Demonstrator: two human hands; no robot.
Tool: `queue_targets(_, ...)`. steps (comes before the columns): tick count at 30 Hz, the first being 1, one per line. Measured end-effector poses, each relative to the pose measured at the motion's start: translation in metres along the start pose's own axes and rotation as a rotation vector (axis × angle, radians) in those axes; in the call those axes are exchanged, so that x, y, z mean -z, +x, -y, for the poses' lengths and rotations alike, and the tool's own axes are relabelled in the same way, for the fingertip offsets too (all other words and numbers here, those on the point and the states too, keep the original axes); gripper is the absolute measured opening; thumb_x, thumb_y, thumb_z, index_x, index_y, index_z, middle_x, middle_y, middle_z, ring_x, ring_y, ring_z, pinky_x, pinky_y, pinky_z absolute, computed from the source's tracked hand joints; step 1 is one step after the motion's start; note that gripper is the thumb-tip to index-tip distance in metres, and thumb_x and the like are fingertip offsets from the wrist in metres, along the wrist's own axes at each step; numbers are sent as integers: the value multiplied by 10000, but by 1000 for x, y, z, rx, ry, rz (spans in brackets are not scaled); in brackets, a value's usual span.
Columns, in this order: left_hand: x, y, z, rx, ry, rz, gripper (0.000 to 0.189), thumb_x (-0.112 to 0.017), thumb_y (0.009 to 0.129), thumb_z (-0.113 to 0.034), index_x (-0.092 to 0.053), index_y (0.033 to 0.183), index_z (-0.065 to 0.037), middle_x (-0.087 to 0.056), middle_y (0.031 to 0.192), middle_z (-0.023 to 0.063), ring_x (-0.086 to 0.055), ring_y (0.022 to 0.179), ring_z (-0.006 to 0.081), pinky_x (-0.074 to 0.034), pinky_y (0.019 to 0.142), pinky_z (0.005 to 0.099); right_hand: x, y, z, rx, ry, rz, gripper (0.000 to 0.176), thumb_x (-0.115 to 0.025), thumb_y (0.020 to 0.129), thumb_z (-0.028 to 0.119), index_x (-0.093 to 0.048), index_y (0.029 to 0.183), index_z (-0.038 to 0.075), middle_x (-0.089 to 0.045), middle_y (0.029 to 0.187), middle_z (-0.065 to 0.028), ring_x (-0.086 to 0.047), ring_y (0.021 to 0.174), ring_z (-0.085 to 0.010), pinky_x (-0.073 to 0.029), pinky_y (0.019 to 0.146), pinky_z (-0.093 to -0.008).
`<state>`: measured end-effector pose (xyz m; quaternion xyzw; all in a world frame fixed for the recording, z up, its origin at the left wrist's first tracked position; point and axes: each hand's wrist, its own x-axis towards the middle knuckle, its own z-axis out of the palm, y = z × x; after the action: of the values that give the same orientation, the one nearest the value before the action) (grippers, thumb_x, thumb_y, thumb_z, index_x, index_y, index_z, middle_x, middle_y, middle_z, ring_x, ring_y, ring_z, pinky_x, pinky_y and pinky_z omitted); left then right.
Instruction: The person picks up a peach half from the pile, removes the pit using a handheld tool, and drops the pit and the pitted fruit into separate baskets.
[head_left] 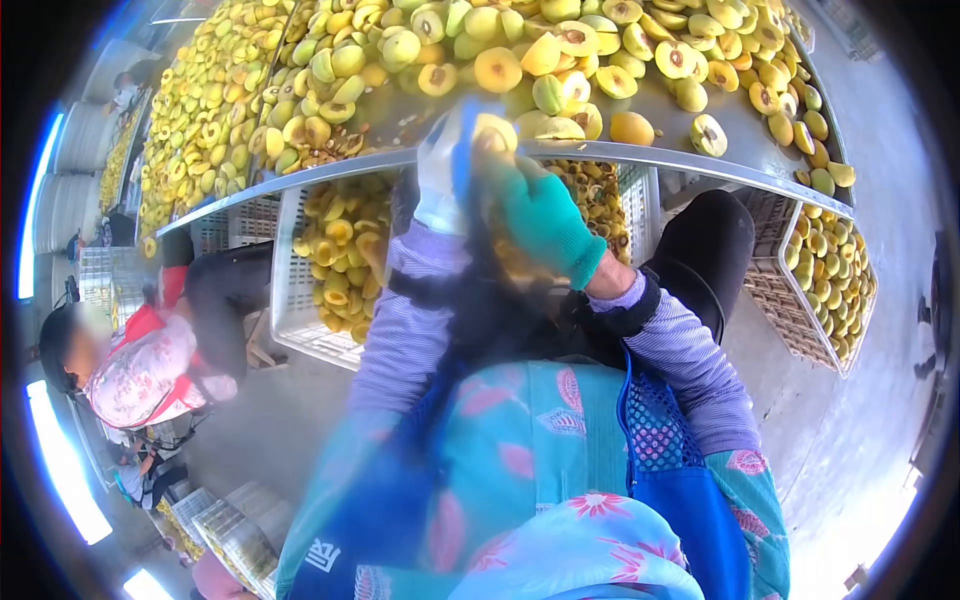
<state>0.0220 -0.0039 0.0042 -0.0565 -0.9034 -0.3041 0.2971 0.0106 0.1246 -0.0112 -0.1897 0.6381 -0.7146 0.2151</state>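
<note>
Both my hands meet over the near edge of a metal table (pixel 660 152). A yellow apricot half (pixel 495 131) shows at my fingertips. My left hand (pixel 446 172), in a white glove with blue at the fingers, is closed around the fruit's left side. My right hand (pixel 545 215), in a green knitted glove, is closed against the fruit's lower side. Its fingertips are smeared, and whether it also grips a small tool cannot be made out. Cut apricots (pixel 497 69), some with dark stones showing, lie piled just beyond my hands.
Below the table edge stands a white crate (pixel 297 262) of apricot halves, with more pieces under my hands. A crate (pixel 770 268) of apricots is on the floor at right. At left a person (pixel 145 365) sits by the table. Stacked trays (pixel 225 530) stand behind.
</note>
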Motion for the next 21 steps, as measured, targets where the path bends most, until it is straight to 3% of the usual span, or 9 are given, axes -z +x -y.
queue_targets(3, -4, -5, 15, 33, -88, -17, 372, -626, 797, -159, -560, 1134, -17, -648, 997, 120, -640, 801, 258, -510, 716, 334, -4, -4, 13, -80, -48, 5, 404, -462, 966, 365, -599, 949, -14, -612, 730, -109, -561, 685, -167, -445, 629, -336)
queue_targets(5, -13, -11, 20, 259, -303, -73, 367, -619, 787, -132, -565, 1131, -15, -649, 1000, 109, -639, 787, 240, -511, 701, 326, -7, -5, 10, -37, -41, -28, 400, -456, 969, 362, -591, 931, -13, -606, 721, -106, -547, 667, -168, -439, 617, -343)
queue_targets(8, -17, -12, 16, 232, -148, -132, 361, -609, 790, -113, -568, 1133, -9, -650, 1006, 92, -630, 798, 210, -503, 706, 310, -6, -5, 8, -137, 41, -14, 388, -456, 968, 350, -580, 902, -12, -594, 710, -125, -534, 639, -193, -425, 602, -356)
queue_targets(9, -18, -11, 15, 161, -16, -148, 359, -606, 793, -110, -568, 1135, -7, -650, 1007, 86, -626, 807, 199, -499, 713, 304, -8, -5, 7, -117, 33, -52, 386, -455, 968, 348, -576, 896, -11, -588, 704, -132, -531, 632, -204, -421, 597, -359)
queue_targets(11, -31, -14, 22, 308, -435, -200, 375, -605, 800, -120, -558, 1154, -4, -650, 1014, 74, -613, 848, 182, -484, 744, 296, -13, -8, 5, -77, 18, -121, 382, -454, 967, 344, -570, 884, -10, -575, 690, -146, -526, 618, -228, -414, 587, -363)
queue_targets(13, -29, -11, 19, 344, -504, -191, 391, -608, 805, -136, -550, 1167, 1, -650, 1017, 73, -607, 872, 178, -476, 759, 291, -14, -9, 7, 51, -57, -153, 376, -453, 965, 338, -572, 890, -11, -567, 681, -163, -528, 617, -254, -413, 587, -375)
queue_targets(16, -17, -11, 14, 233, -167, -119, 399, -613, 806, -165, -553, 1164, 2, -648, 1015, 89, -616, 862, 197, -481, 747, 294, -18, -8, -3, 264, -151, -179, 391, -446, 965, 363, -564, 865, 5, -543, 634, -129, -510, 565, -228, -400, 533, -356)
queue_targets(20, -15, -3, 14, 56, 2, -51, 373, -615, 780, -166, -589, 1118, -10, -648, 1002, 119, -633, 823, 258, -500, 717, 328, -6, -10, 0, -15, 61, -42, 409, -432, 965, 401, -542, 826, 33, -506, 594, -71, -475, 507, -171, -378, 472, -311)
queue_targets(21, -13, 2, 11, 100, -38, -37, 330, -605, 790, -181, -605, 1074, -14, -644, 952, 122, -629, 790, 260, -495, 703, 332, -4, -11, 2, -66, 104, -22, 410, -428, 966, 403, -540, 823, 35, -502, 592, -67, -473, 503, -166, -378, 468, -306)
